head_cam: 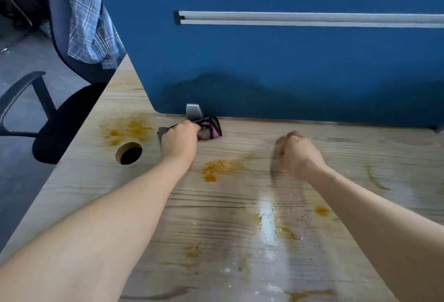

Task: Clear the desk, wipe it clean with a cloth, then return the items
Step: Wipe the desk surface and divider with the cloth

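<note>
2 hands (180, 140) (298, 155), 1 cloth (209, 128), perhaps 6 orange stains (211, 169).

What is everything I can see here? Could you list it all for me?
desk: one, light wood grain, fills the lower view
cloth: one, grey, pink and black, bunched at the desk's far edge
orange stains: several, scattered across the desk
cable hole: one, round, dark, left part of the desk
partition: one, blue, behind the desk
rail: one, grey, on the partition
metal bracket: one, grey, at the partition's foot
office chair: one, black, left of the desk
checked garment: one, blue and white, draped over a chair back
left hand: grips the cloth
right hand: blurred, fingers curled
</note>
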The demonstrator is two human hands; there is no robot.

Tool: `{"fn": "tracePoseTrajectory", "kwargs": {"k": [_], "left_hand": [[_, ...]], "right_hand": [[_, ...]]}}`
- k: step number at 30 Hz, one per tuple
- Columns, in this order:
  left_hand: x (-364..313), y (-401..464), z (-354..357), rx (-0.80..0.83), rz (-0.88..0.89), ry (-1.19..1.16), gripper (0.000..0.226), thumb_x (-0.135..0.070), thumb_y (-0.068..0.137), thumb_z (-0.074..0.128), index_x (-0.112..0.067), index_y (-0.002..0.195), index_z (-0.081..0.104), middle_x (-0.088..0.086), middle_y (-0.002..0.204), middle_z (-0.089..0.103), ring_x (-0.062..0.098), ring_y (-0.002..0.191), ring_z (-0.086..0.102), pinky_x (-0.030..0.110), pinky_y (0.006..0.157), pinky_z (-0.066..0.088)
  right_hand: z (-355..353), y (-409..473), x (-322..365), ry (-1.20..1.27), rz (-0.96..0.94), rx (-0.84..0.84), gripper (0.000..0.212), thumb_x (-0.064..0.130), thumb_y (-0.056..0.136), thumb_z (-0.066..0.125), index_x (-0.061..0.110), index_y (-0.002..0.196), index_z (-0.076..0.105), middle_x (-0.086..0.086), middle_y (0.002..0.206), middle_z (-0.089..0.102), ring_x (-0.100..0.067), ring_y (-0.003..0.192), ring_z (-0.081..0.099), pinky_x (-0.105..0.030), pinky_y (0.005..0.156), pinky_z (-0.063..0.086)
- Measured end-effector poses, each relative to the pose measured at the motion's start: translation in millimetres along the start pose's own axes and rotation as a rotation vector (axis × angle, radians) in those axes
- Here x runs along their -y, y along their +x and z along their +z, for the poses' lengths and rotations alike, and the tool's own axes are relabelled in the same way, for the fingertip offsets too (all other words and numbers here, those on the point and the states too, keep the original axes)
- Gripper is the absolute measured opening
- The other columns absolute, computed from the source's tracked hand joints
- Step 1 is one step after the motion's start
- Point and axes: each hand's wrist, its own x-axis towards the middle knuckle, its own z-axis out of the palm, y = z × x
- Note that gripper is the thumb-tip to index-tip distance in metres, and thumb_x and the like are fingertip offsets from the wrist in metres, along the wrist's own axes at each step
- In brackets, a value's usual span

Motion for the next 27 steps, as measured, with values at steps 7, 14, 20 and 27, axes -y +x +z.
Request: {"fn": "tracePoseTrajectory", "kwargs": {"k": [7,14,20,27], "left_hand": [[68.7,-9.7,-39.2,-0.041,0.171,-0.377,0.03,-0.017,0.094,0.052,-0.009,0.122,0.061,0.009,0.122,0.059,0.025,0.114,0.053,0.025,0.09,0.035],[163.2,-22.7,-26.7,0.042,0.045,-0.343,0.042,-0.012,0.095,0.049,-0.007,0.137,0.045,0.007,0.142,0.042,0.023,0.128,0.041,0.026,0.106,0.027],[200.2,-16.9,-16.2,0.142,0.028,-0.226,0.052,-0.027,0.099,0.043,-0.01,0.146,0.03,0.007,0.154,0.026,0.025,0.141,0.021,0.034,0.116,0.014],[211.9,-14.2,-19.1,0.169,0.085,-0.101,0.056,-0.044,0.098,0.034,-0.022,0.148,0.026,-0.007,0.155,0.022,0.022,0.141,0.023,0.036,0.108,0.032]], "right_hand": [[23.7,6.7,165.9,0.435,-0.045,-0.105,0.035,0.031,0.095,0.049,0.003,0.115,0.056,-0.016,0.124,0.054,-0.034,0.116,0.05,-0.032,0.087,0.041],[75.0,9.6,206.9,0.327,0.087,-0.119,0.065,0.029,0.098,0.044,0.002,0.149,0.015,-0.013,0.156,0.015,-0.028,0.143,0.015,-0.033,0.116,0.014],[73.5,-5.1,215.0,0.231,-0.167,-0.018,0.055,0.018,0.096,0.048,0.008,0.146,0.03,-0.007,0.153,0.029,-0.026,0.137,0.031,-0.032,0.11,0.03],[72.6,13.1,216.9,0.258,0.217,-0.2,0.045,0.01,0.092,0.045,0.007,0.137,0.041,-0.014,0.143,0.035,-0.035,0.125,0.039,-0.04,0.101,0.039]]}}
